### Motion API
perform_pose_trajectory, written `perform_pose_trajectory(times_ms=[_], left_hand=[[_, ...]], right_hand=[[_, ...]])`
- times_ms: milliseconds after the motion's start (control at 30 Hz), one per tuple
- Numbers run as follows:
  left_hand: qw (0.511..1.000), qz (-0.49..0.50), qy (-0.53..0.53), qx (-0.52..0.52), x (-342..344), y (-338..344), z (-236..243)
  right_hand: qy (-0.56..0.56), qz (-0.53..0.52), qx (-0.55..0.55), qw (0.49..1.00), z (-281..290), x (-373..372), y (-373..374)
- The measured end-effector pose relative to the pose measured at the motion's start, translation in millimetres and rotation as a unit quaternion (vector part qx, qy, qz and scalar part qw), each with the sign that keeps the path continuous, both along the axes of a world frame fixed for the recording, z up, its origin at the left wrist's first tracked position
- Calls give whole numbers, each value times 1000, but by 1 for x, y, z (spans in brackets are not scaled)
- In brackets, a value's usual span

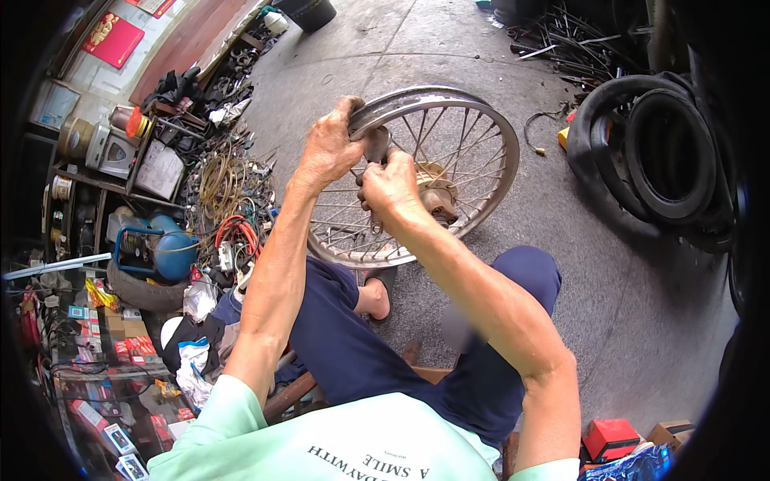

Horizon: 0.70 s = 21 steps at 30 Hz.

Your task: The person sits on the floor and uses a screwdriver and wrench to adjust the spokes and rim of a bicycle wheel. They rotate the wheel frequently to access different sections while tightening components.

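Observation:
A bare spoked wheel [508, 164] stands tilted in front of my knees, with a grey metal rim, thin spokes and a rusty hub [437, 200]. My left hand [329, 146] is closed round the rim at its upper left. Just inside that part of the rim, my right hand [391, 186] is closed among the spokes. A dark, rounded piece [376, 144] shows between the two hands; its kind is unclear. Below the right fist pokes a small metal end [375, 228], and the fingers hide the rest of whatever they hold.
Black tyres [670, 156] are piled at the right. Metal rods and levers [569, 40] lie at the far right. Along the left are tangled cables [220, 180], a blue air compressor [170, 247] and boxed parts [136, 350]. A black bucket [307, 12] stands at the far end.

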<state>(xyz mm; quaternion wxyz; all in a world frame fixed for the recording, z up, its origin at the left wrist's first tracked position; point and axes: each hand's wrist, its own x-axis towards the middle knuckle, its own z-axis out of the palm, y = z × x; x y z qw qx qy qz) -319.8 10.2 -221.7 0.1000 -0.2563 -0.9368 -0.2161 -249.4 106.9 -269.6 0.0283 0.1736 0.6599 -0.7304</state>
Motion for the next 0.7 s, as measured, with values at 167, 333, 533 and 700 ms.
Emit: perform_pose_trajectory(times_ms=[167,333,533,700], left_hand=[[997,6,-72,28,10,-11,10],[995,-7,-81,57,21,-14,10],[996,0,-64,62,38,-24,5],[996,-12,-77,51,48,-18,11]], right_hand=[[-54,138,-210,966,53,5,61],[-84,174,-161,968,49,12,69],[-51,276,-45,959,48,3,94],[14,259,48,965,46,-1,116]])
